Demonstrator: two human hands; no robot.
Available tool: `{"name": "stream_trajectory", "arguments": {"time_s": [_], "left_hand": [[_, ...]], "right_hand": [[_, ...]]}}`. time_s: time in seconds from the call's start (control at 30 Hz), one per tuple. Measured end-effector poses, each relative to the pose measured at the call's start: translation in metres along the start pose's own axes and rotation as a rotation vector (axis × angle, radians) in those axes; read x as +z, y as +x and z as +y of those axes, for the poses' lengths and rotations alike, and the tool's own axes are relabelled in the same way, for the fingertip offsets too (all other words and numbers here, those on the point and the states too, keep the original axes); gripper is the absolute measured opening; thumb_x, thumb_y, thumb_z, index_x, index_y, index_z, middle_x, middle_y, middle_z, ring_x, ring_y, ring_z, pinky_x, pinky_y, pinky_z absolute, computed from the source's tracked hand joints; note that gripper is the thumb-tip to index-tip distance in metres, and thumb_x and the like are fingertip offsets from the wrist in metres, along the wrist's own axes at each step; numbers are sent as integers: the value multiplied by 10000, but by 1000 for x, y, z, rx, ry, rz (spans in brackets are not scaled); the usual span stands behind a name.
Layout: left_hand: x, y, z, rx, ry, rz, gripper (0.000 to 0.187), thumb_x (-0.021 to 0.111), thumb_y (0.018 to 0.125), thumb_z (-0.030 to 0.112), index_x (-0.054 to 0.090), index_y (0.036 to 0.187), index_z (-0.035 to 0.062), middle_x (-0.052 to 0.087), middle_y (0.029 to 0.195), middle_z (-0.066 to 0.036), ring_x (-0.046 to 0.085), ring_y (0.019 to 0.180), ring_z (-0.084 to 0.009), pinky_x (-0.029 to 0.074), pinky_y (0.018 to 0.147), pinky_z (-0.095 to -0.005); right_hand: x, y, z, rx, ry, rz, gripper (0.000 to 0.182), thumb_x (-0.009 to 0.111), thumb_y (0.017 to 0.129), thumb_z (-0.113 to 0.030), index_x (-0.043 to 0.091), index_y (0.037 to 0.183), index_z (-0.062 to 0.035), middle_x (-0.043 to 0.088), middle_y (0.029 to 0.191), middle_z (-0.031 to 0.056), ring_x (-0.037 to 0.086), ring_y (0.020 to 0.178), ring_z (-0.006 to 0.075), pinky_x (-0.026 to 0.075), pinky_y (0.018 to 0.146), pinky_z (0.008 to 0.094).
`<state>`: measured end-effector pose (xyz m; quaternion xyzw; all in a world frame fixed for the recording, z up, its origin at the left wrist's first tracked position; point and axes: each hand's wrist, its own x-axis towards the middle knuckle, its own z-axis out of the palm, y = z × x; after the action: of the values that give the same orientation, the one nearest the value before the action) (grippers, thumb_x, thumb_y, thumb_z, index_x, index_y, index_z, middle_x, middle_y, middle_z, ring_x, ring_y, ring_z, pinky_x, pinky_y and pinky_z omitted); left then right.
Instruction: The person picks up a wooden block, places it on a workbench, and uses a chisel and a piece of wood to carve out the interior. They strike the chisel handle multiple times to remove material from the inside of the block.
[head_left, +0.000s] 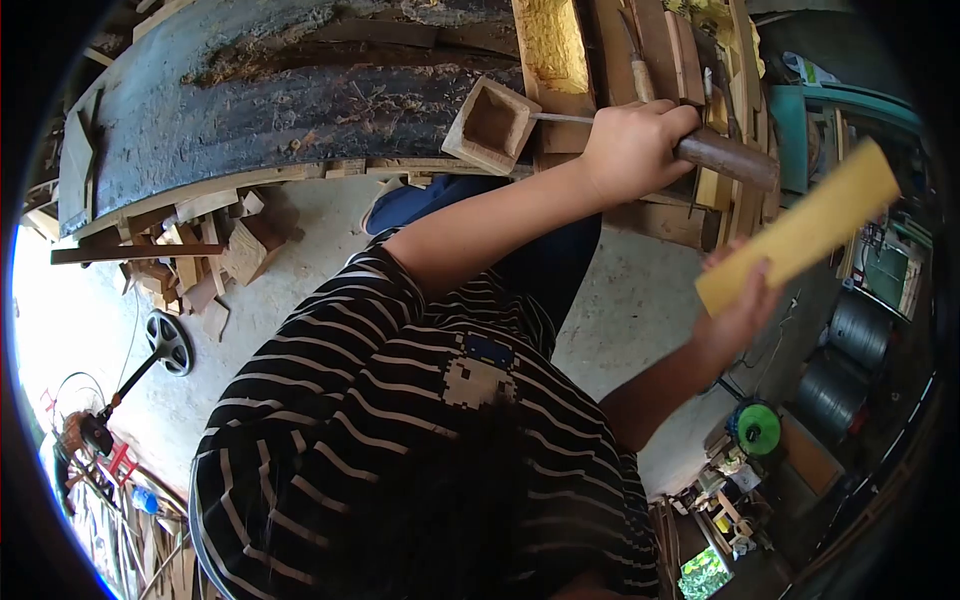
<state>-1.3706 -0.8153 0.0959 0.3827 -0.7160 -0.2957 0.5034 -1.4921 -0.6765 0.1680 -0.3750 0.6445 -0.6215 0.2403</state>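
Note:
My left hand (640, 150) is closed around a chisel (730, 160). Its brown handle sticks out to the right, and its thin metal shaft runs left to the edge of a hollowed wooden block (462, 135). That block lies at the bench's near edge, its square cavity facing up. On the right, my right hand (745, 300) grips a long yellowish wooden piece (810, 220), raised and tilted, its far end blurred. The two hands are apart, with the yellowish piece close to the end of the chisel handle.
A dark, chip-strewn workbench (340, 120) spans the top. Beyond my left hand lie another wood-handled tool (641, 80) and a yellow-lined wooden trough (555, 50). Wood offcuts (250, 250) are piled on the floor at left. A green reel (755, 428) stands at lower right.

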Motion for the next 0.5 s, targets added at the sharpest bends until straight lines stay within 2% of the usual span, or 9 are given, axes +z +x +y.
{"name": "stream_trajectory", "arguments": {"time_s": [0.07, 0.17, 0.23, 0.27, 0.33, 0.4, 0.5], "left_hand": [[-4, 3, 0, -18, -17, 18, 285, 726, 644, 235, 574, 851, 112, 601, 757, -82, 621, 724, -300, 505, 598, -401], [-9, 7, -1, -45, -53, 58, 274, 728, 647, 226, 574, 840, 106, 600, 750, -89, 618, 717, -307, 503, 593, -402], [-11, 9, -1, -60, -76, 84, 269, 730, 649, 223, 575, 833, 103, 601, 747, -91, 617, 714, -308, 503, 591, -401], [-12, 10, -1, -67, -83, 82, 267, 731, 651, 222, 576, 831, 101, 604, 747, -95, 616, 710, -309, 502, 590, -400], [-14, 11, -2, -78, -89, 84, 265, 731, 653, 222, 577, 829, 99, 606, 747, -99, 615, 706, -310, 502, 590, -398], [-16, 12, -2, -85, -113, 86, 268, 731, 654, 226, 578, 830, 94, 609, 748, -103, 614, 703, -312, 500, 591, -400], [-21, 13, -1, -98, -114, 116, 271, 730, 658, 228, 577, 834, 91, 609, 752, -107, 613, 709, -317, 500, 595, -404]], "right_hand": [[-4, -6, -33, 8, 252, -97, 425, 434, 938, -294, 399, 1241, 3, 553, 904, 155, 532, 662, 198, 440, 562, 302], [4, -24, -63, -13, 171, -91, 430, 444, 931, -277, 393, 1254, 3, 553, 888, 148, 526, 638, 184, 436, 556, 292], [2, -31, -69, 7, -195, -227, 418, 446, 932, -232, 381, 1266, 11, 559, 885, 145, 519, 610, 167, 432, 547, 284], [2, -30, -70, 5, -198, -235, 418, 446, 932, -232, 381, 1266, 11, 559, 885, 145, 519, 610, 167, 432, 547, 284], [1, -27, -73, -58, -370, -400, 362, 431, 940, -230, 410, 1212, 8, 565, 926, 149, 521, 611, 161, 424, 525, 284], [4, -23, -82, -90, -343, -399, 340, 446, 931, -189, 411, 1199, 17, 567, 929, 150, 526, 624, 163, 431, 538, 286], [17, -17, -85, -219, -235, -228, 418, 467, 914, -123, 340, 1286, 17, 571, 864, 138, 516, 621, 148, 439, 561, 266]]}}
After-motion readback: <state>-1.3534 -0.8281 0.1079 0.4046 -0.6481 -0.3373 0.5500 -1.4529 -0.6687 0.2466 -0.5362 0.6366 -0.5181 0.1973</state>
